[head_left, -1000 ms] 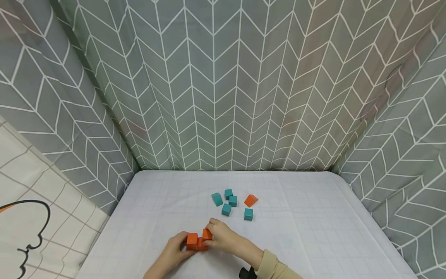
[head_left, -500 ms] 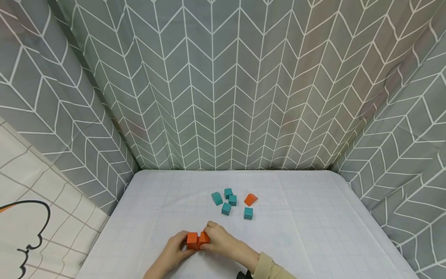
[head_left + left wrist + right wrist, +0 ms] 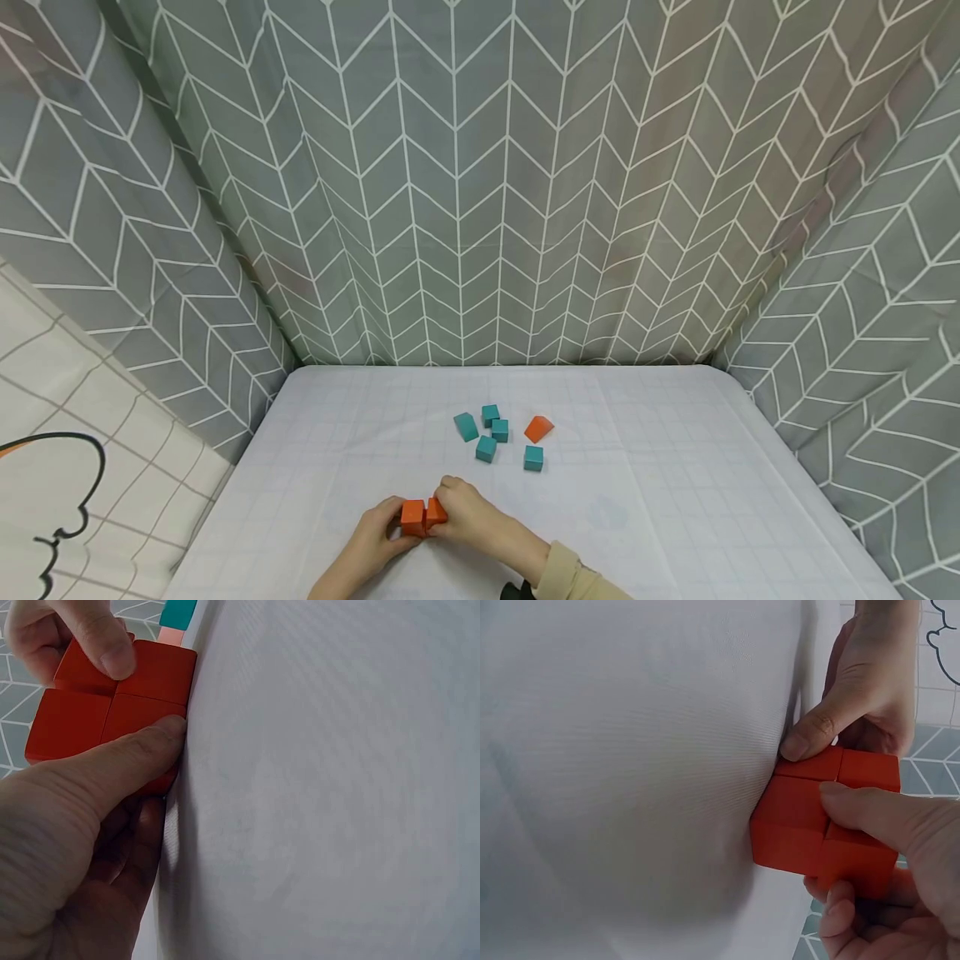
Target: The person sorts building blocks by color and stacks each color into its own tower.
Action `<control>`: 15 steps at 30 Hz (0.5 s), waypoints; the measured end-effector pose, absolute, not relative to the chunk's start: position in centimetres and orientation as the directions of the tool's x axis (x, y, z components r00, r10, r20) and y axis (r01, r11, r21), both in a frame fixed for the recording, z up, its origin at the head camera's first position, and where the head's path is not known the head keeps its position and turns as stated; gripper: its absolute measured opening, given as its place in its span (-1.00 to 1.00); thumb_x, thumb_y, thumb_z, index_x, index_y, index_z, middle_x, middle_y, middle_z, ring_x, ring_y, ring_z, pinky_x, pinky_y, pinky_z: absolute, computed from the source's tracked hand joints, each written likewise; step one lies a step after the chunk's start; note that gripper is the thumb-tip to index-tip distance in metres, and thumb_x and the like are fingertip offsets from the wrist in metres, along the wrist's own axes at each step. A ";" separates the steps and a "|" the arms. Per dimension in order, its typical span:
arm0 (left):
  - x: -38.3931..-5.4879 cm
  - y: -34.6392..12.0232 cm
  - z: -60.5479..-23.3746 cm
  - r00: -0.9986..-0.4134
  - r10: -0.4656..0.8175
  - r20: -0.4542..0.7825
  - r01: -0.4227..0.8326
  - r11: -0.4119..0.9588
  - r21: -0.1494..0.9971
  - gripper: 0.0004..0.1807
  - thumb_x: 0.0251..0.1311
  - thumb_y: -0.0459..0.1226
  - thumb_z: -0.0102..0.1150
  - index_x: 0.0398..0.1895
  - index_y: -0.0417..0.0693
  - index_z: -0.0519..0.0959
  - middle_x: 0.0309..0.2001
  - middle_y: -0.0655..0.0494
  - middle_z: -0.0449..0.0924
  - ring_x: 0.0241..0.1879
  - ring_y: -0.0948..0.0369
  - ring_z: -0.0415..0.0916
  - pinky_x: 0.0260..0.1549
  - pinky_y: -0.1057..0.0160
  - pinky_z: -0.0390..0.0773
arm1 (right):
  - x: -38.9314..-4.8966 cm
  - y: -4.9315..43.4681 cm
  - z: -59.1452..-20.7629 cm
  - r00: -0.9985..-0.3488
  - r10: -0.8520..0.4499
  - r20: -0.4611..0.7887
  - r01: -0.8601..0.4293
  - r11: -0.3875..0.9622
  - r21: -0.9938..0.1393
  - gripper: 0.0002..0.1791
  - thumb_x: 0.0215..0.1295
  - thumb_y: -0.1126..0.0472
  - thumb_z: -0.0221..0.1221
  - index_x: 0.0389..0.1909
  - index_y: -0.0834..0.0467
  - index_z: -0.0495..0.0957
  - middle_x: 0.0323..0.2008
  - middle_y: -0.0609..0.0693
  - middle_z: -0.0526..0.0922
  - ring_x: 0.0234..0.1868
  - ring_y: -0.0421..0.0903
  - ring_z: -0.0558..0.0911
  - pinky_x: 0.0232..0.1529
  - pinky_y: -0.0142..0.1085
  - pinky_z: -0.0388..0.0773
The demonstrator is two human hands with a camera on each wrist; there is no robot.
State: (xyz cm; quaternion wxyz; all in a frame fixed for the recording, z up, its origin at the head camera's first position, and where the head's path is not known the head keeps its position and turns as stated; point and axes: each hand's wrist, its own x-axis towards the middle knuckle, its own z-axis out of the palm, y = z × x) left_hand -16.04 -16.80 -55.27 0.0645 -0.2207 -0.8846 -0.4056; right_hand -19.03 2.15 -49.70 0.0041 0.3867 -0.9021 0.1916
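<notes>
Two hands hold one orange stack (image 3: 416,517) of four blocks on the white table (image 3: 675,500).
The left hand (image 3: 375,533) grips the stack's left side, its thumb across a lower block; the right hand (image 3: 472,517) pinches an upper block on the stack's right. Beyond the stack and to its right lie five teal blocks (image 3: 486,449) and one lone orange block (image 3: 538,428). The head view shows mainly two of the stack's blocks, but both wrist views reveal all four, set two by two.
</notes>
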 end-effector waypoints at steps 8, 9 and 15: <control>-16.0 -16.9 -55.5 -0.897 0.333 0.292 0.439 0.588 0.679 -0.63 -0.15 -0.10 0.33 -0.23 0.08 0.49 -0.27 0.33 0.51 -0.23 0.34 0.46 -0.20 0.29 0.50 | -19.0 2.0 -49.9 -0.715 -0.689 0.117 -0.674 0.636 -0.374 -0.72 -0.15 0.12 0.37 -0.49 0.19 0.52 -0.59 -0.20 0.31 -0.59 -0.36 0.26 -0.59 -0.62 0.23; -16.0 -16.9 -55.6 -0.899 0.331 0.286 0.434 0.589 0.682 -0.64 -0.15 -0.09 0.32 -0.23 0.09 0.49 -0.27 0.34 0.51 -0.23 0.35 0.46 -0.20 0.30 0.50 | -19.0 2.0 -49.9 -0.714 -0.690 0.118 -0.676 0.635 -0.374 -0.72 -0.15 0.12 0.37 -0.49 0.19 0.52 -0.59 -0.20 0.31 -0.59 -0.36 0.26 -0.60 -0.62 0.23; -16.2 -17.0 -55.5 -0.911 0.328 0.249 0.403 0.587 0.702 -0.64 -0.14 -0.05 0.30 -0.24 0.11 0.49 -0.28 0.36 0.50 -0.24 0.35 0.45 -0.20 0.29 0.49 | -19.1 2.0 -49.9 -0.701 -0.698 0.148 -0.697 0.625 -0.352 -0.73 -0.15 0.12 0.36 -0.53 0.17 0.50 -0.60 -0.20 0.31 -0.59 -0.36 0.25 -0.61 -0.62 0.21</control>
